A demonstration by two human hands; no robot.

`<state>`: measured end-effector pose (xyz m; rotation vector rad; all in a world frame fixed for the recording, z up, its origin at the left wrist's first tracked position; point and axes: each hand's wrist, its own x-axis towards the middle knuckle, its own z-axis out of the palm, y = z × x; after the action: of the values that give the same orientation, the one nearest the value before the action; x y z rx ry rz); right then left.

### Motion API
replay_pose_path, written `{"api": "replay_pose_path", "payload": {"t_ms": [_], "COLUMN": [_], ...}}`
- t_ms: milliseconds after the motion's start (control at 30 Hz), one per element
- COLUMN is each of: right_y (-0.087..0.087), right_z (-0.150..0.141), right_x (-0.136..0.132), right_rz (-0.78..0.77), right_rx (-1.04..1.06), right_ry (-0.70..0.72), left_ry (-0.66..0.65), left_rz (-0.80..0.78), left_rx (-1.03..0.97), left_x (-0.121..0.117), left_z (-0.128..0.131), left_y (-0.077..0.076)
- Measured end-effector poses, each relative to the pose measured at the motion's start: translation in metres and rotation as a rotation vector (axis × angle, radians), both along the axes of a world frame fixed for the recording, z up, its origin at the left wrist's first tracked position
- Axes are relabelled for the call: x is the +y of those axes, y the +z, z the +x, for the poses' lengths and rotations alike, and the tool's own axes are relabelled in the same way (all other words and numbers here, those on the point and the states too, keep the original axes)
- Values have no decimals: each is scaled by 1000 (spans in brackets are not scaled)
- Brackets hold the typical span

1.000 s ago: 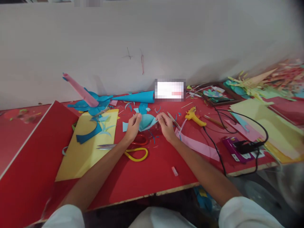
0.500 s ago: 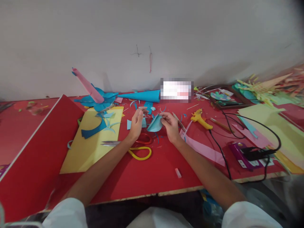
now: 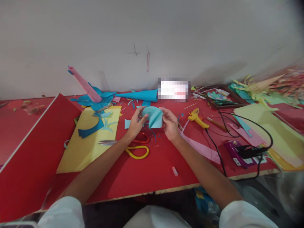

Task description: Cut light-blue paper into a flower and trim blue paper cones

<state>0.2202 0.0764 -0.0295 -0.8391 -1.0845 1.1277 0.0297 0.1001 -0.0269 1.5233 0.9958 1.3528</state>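
Between my hands is a light blue paper piece (image 3: 153,116), rounded and creased through the middle, partly unfolded. My left hand (image 3: 137,122) pinches its left edge with the thumb in front. At its right edge, my right hand (image 3: 169,123) grips the paper between thumb and fingers. Scissors (image 3: 137,152) with one red and one yellow handle lie open-bladed below my left hand, partly behind my forearm. A light blue paper square (image 3: 127,123) rests on the table beside my left hand.
A yellow glue gun (image 3: 198,118) with a black cord lies right of my hands, near a purple power box (image 3: 237,153). Behind stand a blue paper cone (image 3: 140,95) and a pink tube (image 3: 85,84) on blue petals. Yellow sheets (image 3: 95,155) and a red board (image 3: 40,152) lie left.
The folded light blue paper has been opened out along its crease. My left hand has come to its left edge and taken hold, while my right hand keeps the other side.
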Motion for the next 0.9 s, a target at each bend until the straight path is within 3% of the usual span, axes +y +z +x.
{"api": "replay_pose_path", "payload": {"t_ms": [167,333,533,633,800,900], "right_y": [-1,-6,-10,-9,-6,-6], "right_z": [1,0,0,-2,-7,-7], "right_x": [2,2,9,7,-1,-3], "right_rz": [106,139,93,69,59,65], "right_rx": [-147,-325,-302,-276,-332,-451], "right_ry": [12,-37,193,238,81,-96], "left_ry": [126,200,80,116,324,296], "left_rz": [4,67,-57,-78,100,234], "left_rx": [182,121,-93,-113,48,144], "left_x": [3,-4,-3,1,-8,-22], "left_z": [-5,-5,-1,-2,-2,0], "left_y": [-3,7,7,7,15,23]}}
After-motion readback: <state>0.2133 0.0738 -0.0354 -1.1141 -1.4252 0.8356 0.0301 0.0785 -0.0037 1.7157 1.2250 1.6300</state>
